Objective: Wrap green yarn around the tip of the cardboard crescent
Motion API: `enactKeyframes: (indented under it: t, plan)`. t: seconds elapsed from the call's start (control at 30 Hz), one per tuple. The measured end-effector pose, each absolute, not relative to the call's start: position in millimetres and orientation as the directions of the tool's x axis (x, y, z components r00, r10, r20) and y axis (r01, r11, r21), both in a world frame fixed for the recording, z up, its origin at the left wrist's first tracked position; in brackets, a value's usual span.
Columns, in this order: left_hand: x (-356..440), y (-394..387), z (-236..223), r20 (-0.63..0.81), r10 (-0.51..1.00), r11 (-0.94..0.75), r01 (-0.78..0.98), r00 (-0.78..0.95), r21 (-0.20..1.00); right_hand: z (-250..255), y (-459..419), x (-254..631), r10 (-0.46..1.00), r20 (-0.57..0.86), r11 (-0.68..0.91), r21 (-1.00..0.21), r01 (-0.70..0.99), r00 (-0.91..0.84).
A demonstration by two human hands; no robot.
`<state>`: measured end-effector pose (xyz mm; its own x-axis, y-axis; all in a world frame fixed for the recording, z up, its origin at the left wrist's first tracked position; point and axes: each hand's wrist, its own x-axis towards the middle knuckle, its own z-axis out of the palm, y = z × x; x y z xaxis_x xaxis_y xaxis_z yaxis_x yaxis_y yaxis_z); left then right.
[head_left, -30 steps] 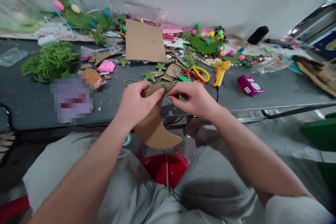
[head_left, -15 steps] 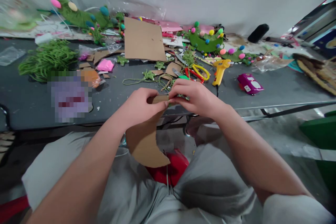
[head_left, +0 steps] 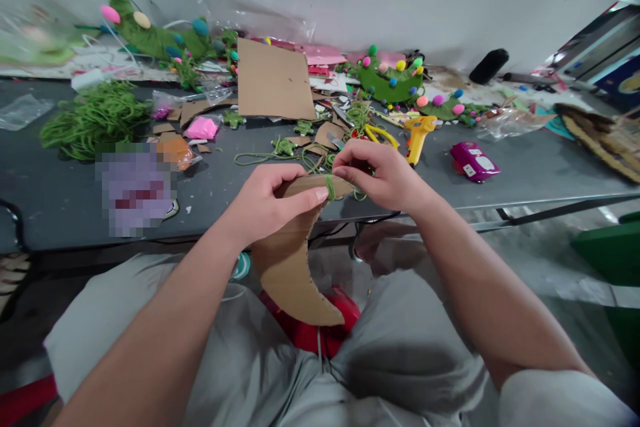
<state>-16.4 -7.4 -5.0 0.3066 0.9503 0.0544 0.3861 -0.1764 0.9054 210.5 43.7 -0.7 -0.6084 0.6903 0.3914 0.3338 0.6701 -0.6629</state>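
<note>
A brown cardboard crescent (head_left: 285, 273) hangs over the near table edge, its upper tip pointing right. My left hand (head_left: 280, 203) is closed on its upper part, thumb on the near face. Green yarn (head_left: 331, 187) is wrapped in a narrow band close to that tip, just past my left thumb. At the tip, my right hand (head_left: 377, 173) pinches thumb and forefinger together, with green yarn at the fingers and a loose loop below them. The exact grip on the strand is partly hidden.
A yellow glue gun (head_left: 419, 137), yellow-handled scissors (head_left: 383, 136) and a purple packet (head_left: 475, 161) lie right of centre. A green yarn pile (head_left: 95, 117) is at left. Behind are a cardboard sheet (head_left: 275, 80) and a green crescent with pompoms (head_left: 387, 83).
My right hand has moved right, away from my left thumb, uncovering the yarn band and cardboard tip. The crescent's lower end has swung slightly right.
</note>
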Motion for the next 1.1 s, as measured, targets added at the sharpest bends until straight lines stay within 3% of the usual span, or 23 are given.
enactKeyframes:
  t: [0.3,0.53,0.7,0.9,1.0,1.1]
  plan:
    - [-13,-5,-10,0.166,0.983,-0.182,0.340,0.075,0.923,-11,43,203,0.704,0.325,0.650,-0.653,0.388,-0.632]
    - [-14,-4,-12,0.300,0.951,-0.197,0.607,-0.072,0.770,-11,38,201,0.622,0.348,0.752,-0.516,0.410,-0.702]
    - [-13,-5,-18,0.296,0.954,-0.164,0.723,-0.058,0.671,-7,32,199,0.567,0.359,0.805,-0.434,0.405,-0.741]
    - [-12,-7,-19,0.168,0.984,-0.142,0.791,0.051,0.595,-5,34,200,0.521,0.364,0.849,-0.315,0.424,-0.772]
    - [-13,-7,-16,0.076,0.980,-0.189,0.746,0.183,0.639,-4,37,203,0.529,0.380,0.839,-0.373,0.397,-0.759]
    - [-16,-7,-12,0.003,0.958,-0.198,0.656,0.286,0.728,-3,39,206,0.604,0.388,0.767,-0.522,0.373,-0.696]
